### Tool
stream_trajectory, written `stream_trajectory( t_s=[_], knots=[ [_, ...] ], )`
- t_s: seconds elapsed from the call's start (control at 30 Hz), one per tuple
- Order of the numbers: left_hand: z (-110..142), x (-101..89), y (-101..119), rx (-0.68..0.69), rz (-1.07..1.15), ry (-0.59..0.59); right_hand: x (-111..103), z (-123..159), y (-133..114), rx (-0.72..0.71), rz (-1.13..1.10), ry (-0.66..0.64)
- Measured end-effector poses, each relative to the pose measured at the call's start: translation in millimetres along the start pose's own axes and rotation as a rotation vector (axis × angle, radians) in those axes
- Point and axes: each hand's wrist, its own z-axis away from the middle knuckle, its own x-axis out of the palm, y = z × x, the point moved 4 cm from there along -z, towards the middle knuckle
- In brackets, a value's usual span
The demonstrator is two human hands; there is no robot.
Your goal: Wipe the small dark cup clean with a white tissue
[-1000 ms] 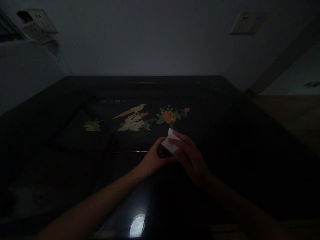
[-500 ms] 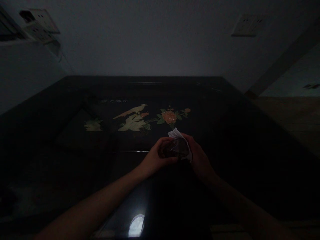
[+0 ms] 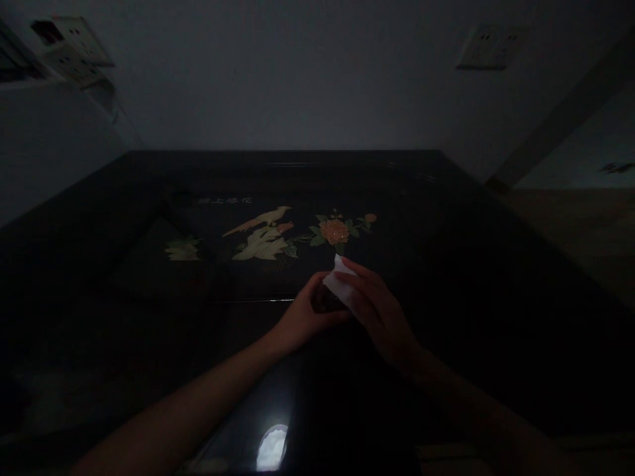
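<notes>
The scene is very dark. My left hand (image 3: 303, 317) grips a small dark rounded object (image 3: 325, 301) just above a glossy black table (image 3: 446, 277). My right hand (image 3: 380, 311) presses a white tissue (image 3: 337, 285) over the top of that object, fingers laid across it. What the dark object is cannot be made out. Both hands meet at the table's middle, just below a painted flower (image 3: 335, 231).
The black table top carries a painted bird (image 3: 262, 231), leaves and pale lettering. A light reflection (image 3: 272, 446) glints on the near edge. Wall sockets (image 3: 489, 46) sit on the grey wall behind; a wooden floor (image 3: 585, 231) lies to the right.
Half a second ago my right hand was drawn back with the dark object exposed; now it has come forward and the tissue covers the object again, as it did one second ago.
</notes>
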Motion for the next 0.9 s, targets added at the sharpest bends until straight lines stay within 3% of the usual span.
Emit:
stream_trajectory(
  t_s=[0.27, 0.43, 0.6, 0.8, 0.9],
  knots=[
    [1, 4.4, 5, -0.005, 0.067, -0.054, 4, -3, 32, 0.443, -0.497, 0.104],
    [1, 4.4, 6, -0.007, 0.06, -0.058, 7, -2, 42, 0.535, -0.572, 0.153],
    [0, 3.7, 5, 0.028, 0.053, -0.057, 0, -4, 22, 0.332, -0.343, 0.095],
    [1, -2.0, 1, -0.017, -0.059, 0.001, 1, 0, -6, -0.145, 0.123, -0.049],
    [2, -2.4, 4, -0.017, -0.075, 0.019, 2, 0, -7, -0.18, 0.188, -0.078]
  ],
)
